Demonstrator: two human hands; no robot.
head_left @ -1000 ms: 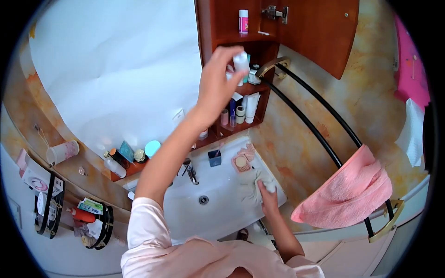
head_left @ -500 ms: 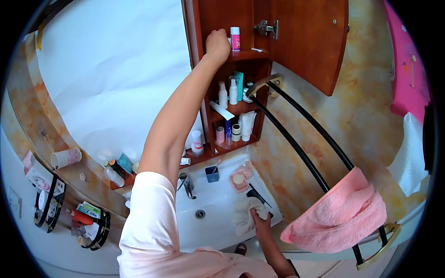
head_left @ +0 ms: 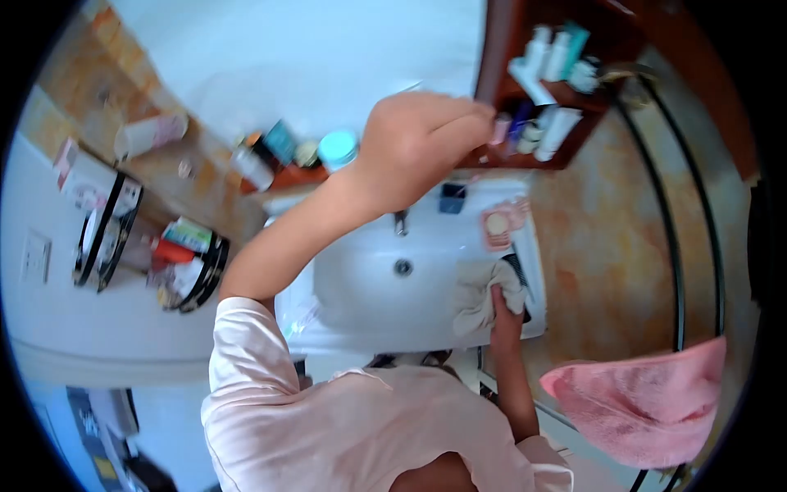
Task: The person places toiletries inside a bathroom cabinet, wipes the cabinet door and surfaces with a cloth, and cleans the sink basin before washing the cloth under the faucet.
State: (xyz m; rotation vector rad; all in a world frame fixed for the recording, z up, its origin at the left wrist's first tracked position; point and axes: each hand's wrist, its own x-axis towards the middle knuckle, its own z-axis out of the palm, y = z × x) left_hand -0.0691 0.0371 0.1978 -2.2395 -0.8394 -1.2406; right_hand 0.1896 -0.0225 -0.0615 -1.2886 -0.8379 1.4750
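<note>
My left hand (head_left: 418,143) is raised over the back of the sink, in front of the shelf unit. Its fingers are curled closed, and what they hold, if anything, is hidden and blurred. A thin edge shows just above the knuckles. My right hand (head_left: 502,305) grips a beige cloth (head_left: 484,287) at the right rim of the white sink (head_left: 352,283). Beside the cloth lies a dark comb-like thing (head_left: 518,266), partly covered. A pink soap dish (head_left: 496,228) with a pale bar sits just behind it.
A wooden shelf unit (head_left: 492,61) holds several bottles and tubes. The faucet (head_left: 400,221) and a dark blue cup (head_left: 452,198) stand at the sink's back. A turquoise-lidded jar (head_left: 338,149) is on the ledge. Black rails (head_left: 668,221) with a pink towel (head_left: 643,402) run along the right wall.
My left hand has come down from the upper cabinet shelf to above the faucet. The view has tilted down and shifted left. My right hand stays on the cloth.
</note>
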